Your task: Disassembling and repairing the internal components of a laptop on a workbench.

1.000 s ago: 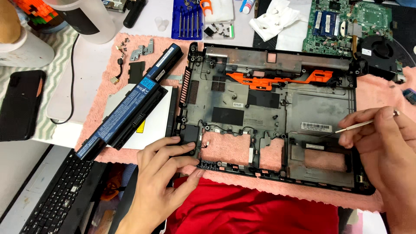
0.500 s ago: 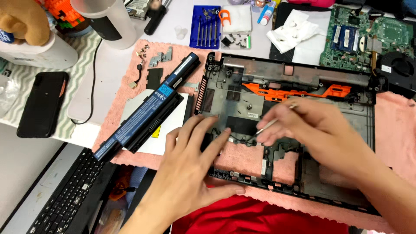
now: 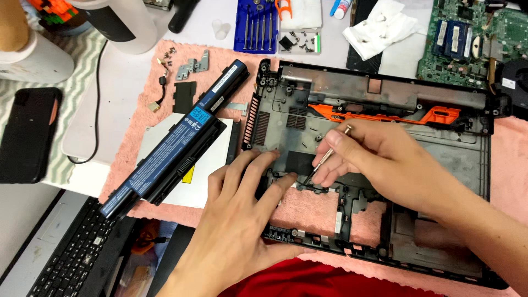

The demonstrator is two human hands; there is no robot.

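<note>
A stripped black laptop base shell (image 3: 440, 102) lies on a pink towel (image 3: 137, 118). My left hand (image 3: 242, 220) rests flat on the shell's near left part, fingers spread, pressing it down. My right hand (image 3: 379, 159) is shut on a thin metal screwdriver (image 3: 325, 158), whose tip touches the shell near its middle, just beside my left fingertips. An orange plastic strip (image 3: 385, 115) runs across the shell behind my right hand.
A long black battery (image 3: 176, 140) lies diagonally over a silver optical drive (image 3: 203, 165) left of the shell. A blue screwdriver set (image 3: 256, 25), small screws, a green circuit board (image 3: 473, 41), a black phone (image 3: 27, 135) and a keyboard (image 3: 71, 258) surround it.
My right hand has moved from the shell's right edge to its middle, bringing the screwdriver tip down near my left fingers. My left hand shifted slightly right and spread on the shell.
</note>
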